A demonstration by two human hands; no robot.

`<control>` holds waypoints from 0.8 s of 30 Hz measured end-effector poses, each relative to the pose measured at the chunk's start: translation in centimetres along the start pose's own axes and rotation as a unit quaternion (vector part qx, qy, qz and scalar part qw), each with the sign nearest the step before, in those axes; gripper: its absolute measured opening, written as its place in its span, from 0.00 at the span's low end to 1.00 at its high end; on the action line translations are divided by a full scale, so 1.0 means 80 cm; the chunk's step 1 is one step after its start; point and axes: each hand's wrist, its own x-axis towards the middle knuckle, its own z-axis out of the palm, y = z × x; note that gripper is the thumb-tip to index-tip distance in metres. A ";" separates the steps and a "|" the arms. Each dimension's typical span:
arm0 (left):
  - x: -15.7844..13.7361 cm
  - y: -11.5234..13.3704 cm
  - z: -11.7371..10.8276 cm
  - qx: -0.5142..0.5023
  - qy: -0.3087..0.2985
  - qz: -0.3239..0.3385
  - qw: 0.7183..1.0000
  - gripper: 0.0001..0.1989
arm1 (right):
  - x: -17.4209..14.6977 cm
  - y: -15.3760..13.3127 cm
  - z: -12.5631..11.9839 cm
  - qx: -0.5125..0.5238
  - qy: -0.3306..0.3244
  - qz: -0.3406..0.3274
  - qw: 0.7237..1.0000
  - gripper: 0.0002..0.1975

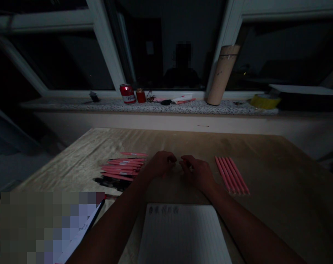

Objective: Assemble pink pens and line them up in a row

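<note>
Over the middle of the table, my left hand [162, 163] and my right hand [196, 172] face each other with curled, pinched fingers. A tiny pale bit shows between the fingertips, too small and dark to name. Left of my left hand lies a loose pile of pink pens [122, 167], some with white labels, and one pink pen [133, 154] lies apart behind it. Black pens [111, 182] stick out under the pile's near side. To the right of my right hand, several pink pens [231, 174] lie side by side in a neat slanted row.
A lined notebook [183, 234] with dark scribbles at its top lies between my forearms. On the windowsill behind the table [279, 176] stand a red can [127, 94], a small red jar [140, 95], a tall cardboard tube [223, 75] and a yellow tape roll [264, 101].
</note>
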 end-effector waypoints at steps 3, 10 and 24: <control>-0.002 0.007 0.006 0.028 -0.013 0.020 0.999 0.10 | 0.000 0.001 0.001 0.004 -0.007 -0.001 1.000 0.12; -0.005 0.010 0.012 0.062 -0.025 0.032 0.997 0.10 | -0.001 0.004 0.002 -0.005 -0.004 0.003 1.000 0.12; -0.010 -0.006 -0.007 0.057 -0.113 -0.083 0.989 0.14 | -0.001 0.003 0.004 0.010 0.006 0.000 1.000 0.12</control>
